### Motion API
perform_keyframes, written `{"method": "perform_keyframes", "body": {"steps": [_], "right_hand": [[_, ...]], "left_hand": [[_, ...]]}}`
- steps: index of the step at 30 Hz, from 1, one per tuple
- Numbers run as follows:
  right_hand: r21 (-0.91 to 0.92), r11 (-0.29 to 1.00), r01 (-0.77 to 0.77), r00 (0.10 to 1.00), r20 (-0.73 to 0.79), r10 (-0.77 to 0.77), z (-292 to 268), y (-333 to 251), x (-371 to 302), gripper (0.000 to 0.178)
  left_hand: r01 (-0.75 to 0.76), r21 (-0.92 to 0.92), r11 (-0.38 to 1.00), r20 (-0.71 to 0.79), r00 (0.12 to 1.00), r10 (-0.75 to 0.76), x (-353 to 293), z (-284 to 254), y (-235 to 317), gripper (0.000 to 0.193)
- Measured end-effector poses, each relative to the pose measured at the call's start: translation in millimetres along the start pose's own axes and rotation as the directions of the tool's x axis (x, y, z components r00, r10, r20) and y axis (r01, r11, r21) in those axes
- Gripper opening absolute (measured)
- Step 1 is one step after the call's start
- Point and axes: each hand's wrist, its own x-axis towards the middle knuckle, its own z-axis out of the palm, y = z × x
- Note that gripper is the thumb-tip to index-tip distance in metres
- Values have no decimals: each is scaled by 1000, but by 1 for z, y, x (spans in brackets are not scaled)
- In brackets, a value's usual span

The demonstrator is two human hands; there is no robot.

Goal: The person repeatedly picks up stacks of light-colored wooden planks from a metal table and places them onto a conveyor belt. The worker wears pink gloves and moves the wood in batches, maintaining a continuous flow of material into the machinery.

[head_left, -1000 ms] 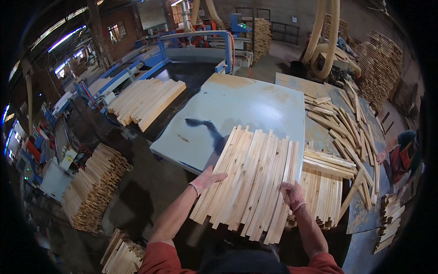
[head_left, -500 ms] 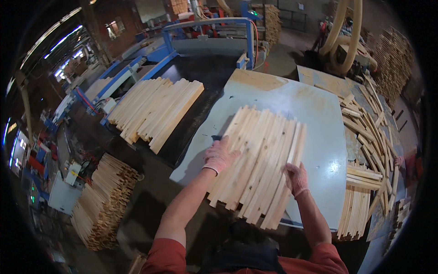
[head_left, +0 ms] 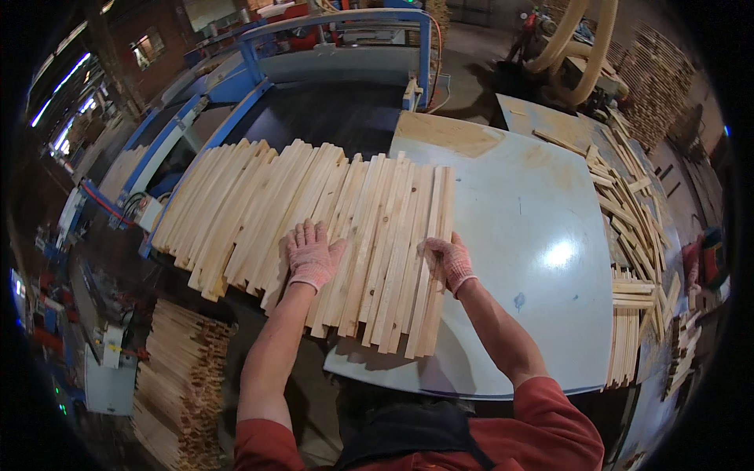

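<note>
So the left hand (head_left: pixel 312 257), in a pinkish knit glove, is lying flat on top of a row of pale wooden slats (head_left: pixel 381 243), fingers out straight and thumb spread. Right hand (head_left: pixel 452 263), same kind of glove, is curled at the row's right edge; can't tell if it's actually pinching the slats. That row sits over the left side of a pale blue-grey tabletop (head_left: pixel 534 220), right up against another batch of slats (head_left: pixel 228 204) on the black conveyor belt (head_left: pixel 322 118). Blue machine frame (head_left: pixel 425 59) at the far end, messy loose slats (head_left: pixel 628 212) off right, big slat stack (head_left: pixel 177 377) near left.
</note>
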Motion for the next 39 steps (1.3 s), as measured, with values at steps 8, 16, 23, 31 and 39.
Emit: {"method": "perform_keyframes", "body": {"steps": [8, 16, 23, 31, 39], "right_hand": [[-893, 400, -208, 962, -260, -80, 24, -25, -6, 71], [-965, -256, -62, 854, 81, -513, 137, 10, -21, 90], [-962, -271, -40, 819, 124, -560, 218, 55, 7, 67], [-987, -153, -50, 820, 47, -571, 168, 32, -8, 71], [-979, -153, -136, 864, -41, -502, 158, 14, -8, 71]], "left_hand": [[-426, -6, 905, 0, 905, 426, 8, -3, -56, 68], [-511, -94, 854, -13, 859, 512, 17, -14, -60, 71], [-549, -63, 834, -97, 835, 542, 17, -7, -67, 64], [-534, -29, 845, 32, 844, 535, 17, -18, -60, 72], [-532, -13, 847, -22, 847, 532, 13, -19, -56, 72]]}}
